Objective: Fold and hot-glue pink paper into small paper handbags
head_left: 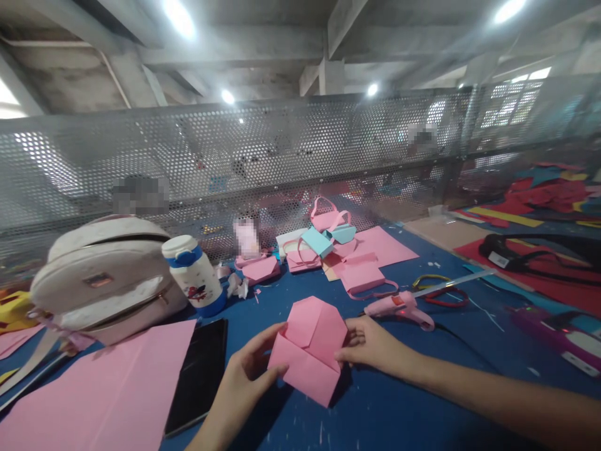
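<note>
Between my two hands is a folded piece of pink paper [312, 351], shaped like a small envelope with its angular flap at the top. My left hand [251, 366] pinches its left edge, thumb on the front and fingers behind. My right hand [369, 344] grips the right edge, with the fingers curled. Just beyond my right hand lies a pink glue gun [401, 308], a clear glue stick [455, 283] poking out of its back. Several small pink paper bags [361, 274] with paper handles sit farther back, along with a light blue one [317, 242].
To the left are a white backpack [113, 275], a white and blue bottle [195, 275], a black tablet-like slab [200, 376] and a large pink sheet [103, 388]. Scissors [441, 291] lie behind the glue gun. A perforated metal screen [291, 150] borders the blue table [263, 426].
</note>
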Tool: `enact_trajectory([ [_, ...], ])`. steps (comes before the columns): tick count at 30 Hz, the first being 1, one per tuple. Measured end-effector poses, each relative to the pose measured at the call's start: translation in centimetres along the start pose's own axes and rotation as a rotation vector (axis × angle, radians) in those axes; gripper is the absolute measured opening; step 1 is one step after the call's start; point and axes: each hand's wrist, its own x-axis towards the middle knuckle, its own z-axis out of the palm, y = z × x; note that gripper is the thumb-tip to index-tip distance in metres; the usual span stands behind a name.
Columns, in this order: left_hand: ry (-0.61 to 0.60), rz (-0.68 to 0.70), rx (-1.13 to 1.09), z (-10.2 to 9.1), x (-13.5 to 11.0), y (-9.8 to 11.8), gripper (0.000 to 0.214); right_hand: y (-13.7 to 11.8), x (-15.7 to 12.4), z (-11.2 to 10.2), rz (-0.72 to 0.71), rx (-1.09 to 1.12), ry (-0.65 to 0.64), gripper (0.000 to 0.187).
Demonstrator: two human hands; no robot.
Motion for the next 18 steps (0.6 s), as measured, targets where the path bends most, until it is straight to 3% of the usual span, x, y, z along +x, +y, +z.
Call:
enact_trajectory([
  [6,-0.016,-0.020,0.076,0.1,0.0,1.1,0.057,-0.3,-0.2,0.2,0.051,-0.116,-0.045,0.035],
  [9,-0.006,-0.027,0.076,-0.1,0.3,1.8,0.053,-1.1,-1.1,0.6,0.051,-0.122,-0.147,0.034],
  [11,0.007,-0.006,0.089,-0.3,0.7,2.2,0.048,-1.7,-1.6,0.7,-0.044,-0.161,-0.192,0.052],
  [14,-0.003,-0.006,0.035,-0.5,1.6,2.4,0.040,-2.0,-2.0,0.3,-0.209,-0.254,-0.169,0.103],
  [18,-0.092,-0.037,-0.039,-0.2,2.9,2.1,0.035,-2.1,-2.1,-0.6,-0.264,-0.360,-0.211,0.121],
])
